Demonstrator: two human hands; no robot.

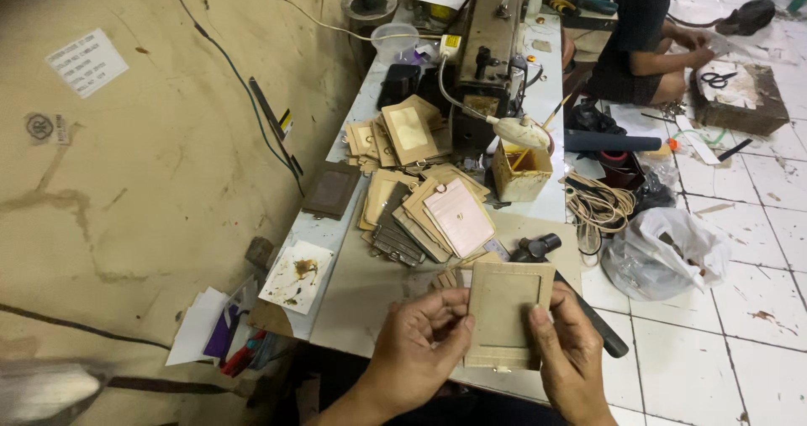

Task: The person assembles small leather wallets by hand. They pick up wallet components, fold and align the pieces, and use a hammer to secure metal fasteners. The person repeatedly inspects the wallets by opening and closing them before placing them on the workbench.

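card holder (pixel 503 312): tan, matt, leather-like, stitched edge
table (pixel 370 283): dull, stained board
bag (pixel 668 254): thin glossy plastic

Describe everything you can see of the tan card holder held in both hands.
The card holder is a flat, upright rectangle of tan leather-like material with a recessed window frame on its face and a small tab at the bottom edge. It looks unworn. The left hand pinches its left edge; the right hand holds its right side, thumb on the face. It hangs above the table's near edge.
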